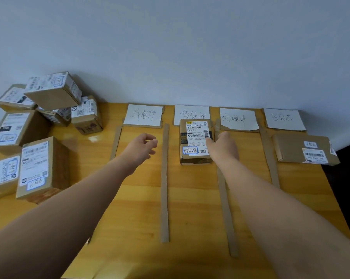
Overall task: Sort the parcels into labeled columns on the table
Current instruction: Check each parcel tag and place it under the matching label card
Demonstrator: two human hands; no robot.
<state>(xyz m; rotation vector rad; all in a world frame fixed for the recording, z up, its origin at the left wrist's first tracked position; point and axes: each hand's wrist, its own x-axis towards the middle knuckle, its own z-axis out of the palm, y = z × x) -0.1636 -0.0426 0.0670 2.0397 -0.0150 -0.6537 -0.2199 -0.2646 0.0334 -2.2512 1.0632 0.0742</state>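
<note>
Right hand [222,148]: at the right side of the small parcel [196,140], thumb lying on its top face by the shipping label, other fingers past the right edge and hidden; cannot tell whether they clasp it or only touch. Left hand [142,147]: hovers above the first column, fingers loosely curled, holding nothing. Small parcel lies flat in the second column, far end reaching the near edge of the second label card [191,112], a blue-outlined handwritten sticker on its near end. Columns marked by cardboard strips [164,182] laid lengthwise on the yellow wooden table [190,208]; four white handwritten cards at the far edge against the wall, the first card [143,115] ahead of the left hand. Fourth column: one flat parcel [303,150], lying below its card [284,119]. Left end of table: pile of unsorted parcels [35,127], some stacked, some tilted, well apart from both hands
</note>
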